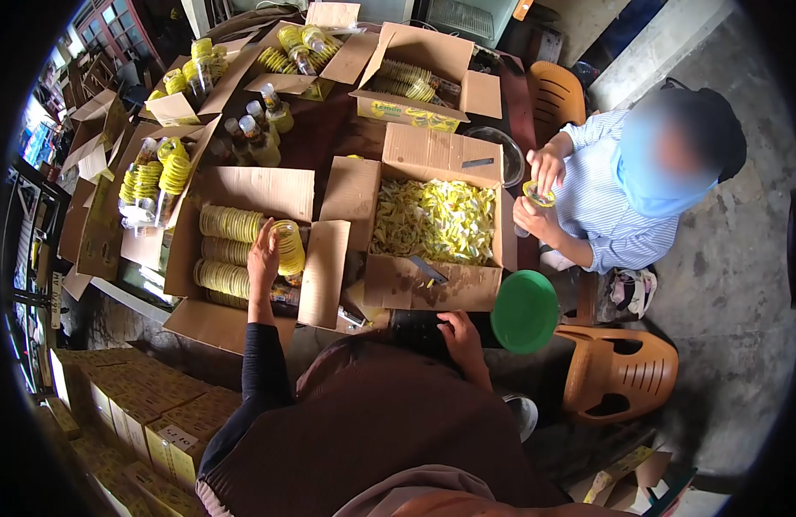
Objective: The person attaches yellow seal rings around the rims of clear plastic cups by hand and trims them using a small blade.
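My left hand (263,254) reaches into an open cardboard box (256,191), its fingers stretched out against a stack of yellow-rimmed plastic cups (289,248). More rows of these cups (223,277) lie on their sides in the same box. Beside the table's front edge, my right hand (465,343) is loosely bent, with nothing visible in it. A green plastic bowl (525,312) is just right of that hand. Ahead of it stands a carton (434,151) filled with small yellow-and-white wrapper-like pieces (434,222); a dark flat tool (428,270) rests on its front flap.
Across the table, a person (600,185) holds a yellow-rimmed cup (538,195). Further boxes of stacked cups (407,82) line the back and left. Capped bottles (258,133) stand among them. An orange chair (618,375) is at right; yellow cartons (148,405) are piled at lower left.
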Motion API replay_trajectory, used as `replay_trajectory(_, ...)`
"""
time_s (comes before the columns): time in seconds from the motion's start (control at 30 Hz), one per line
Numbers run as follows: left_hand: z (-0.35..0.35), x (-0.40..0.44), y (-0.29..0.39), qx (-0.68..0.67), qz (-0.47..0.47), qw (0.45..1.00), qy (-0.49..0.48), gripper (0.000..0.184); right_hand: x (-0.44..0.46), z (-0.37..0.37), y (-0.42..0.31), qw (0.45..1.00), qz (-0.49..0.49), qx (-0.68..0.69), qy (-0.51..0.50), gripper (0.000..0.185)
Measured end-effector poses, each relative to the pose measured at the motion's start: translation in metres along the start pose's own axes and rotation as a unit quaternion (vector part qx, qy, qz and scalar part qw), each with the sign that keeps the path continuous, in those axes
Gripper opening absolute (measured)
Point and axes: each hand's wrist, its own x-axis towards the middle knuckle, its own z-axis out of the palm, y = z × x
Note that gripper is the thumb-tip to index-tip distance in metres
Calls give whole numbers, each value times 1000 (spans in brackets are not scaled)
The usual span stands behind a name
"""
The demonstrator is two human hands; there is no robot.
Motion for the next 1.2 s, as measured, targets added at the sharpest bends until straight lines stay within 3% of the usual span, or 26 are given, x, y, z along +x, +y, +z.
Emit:
replay_trajectory(0.2,3,2,-3,22,30,999,19,50,-6,1,5,1000,-8,17,-22,19)
replay_trajectory(0.4,-12,19,-5,91,-9,996,5,41,-7,-1,8,999,-21,-13,-28,20)
replay_trajectory(0.47,-17,33,-6,38,13,997,67,41,-5,-4,11,999,-18,-13,-41,20)
replay_trajectory(0.5,-14,45,-18,58,78,988,120,41,-6,-4,12,999,-6,-10,-52,20)
replay_trajectory(0.6,-35,82,-1,63,23,996,64,42,-4,-6,15,998,8,-23,-52,20)
replay_trajectory(0.73,-27,136,-16,94,98,985,104,41,0,-10,16,997,49,4,-56,20)
replay_trajectory(0.9,-21,192,-17,113,39,991,61,53,7,-16,30,997,50,-10,-65,19)
replay_trajectory(0.97,-15,212,-24,120,-2,992,46,67,9,-15,42,997,43,-7,-63,19)
replay_trajectory(1.07,16,248,-75,119,-22,988,101,78,23,-19,63,998,17,-18,-64,18)
replay_trajectory(1.1,15,254,-69,62,-89,992,59,84,27,-20,69,997,4,-26,-71,18)
replay_trajectory(1.2,32,267,-74,51,-132,986,89,89,41,-27,81,994,2,-55,-97,19)
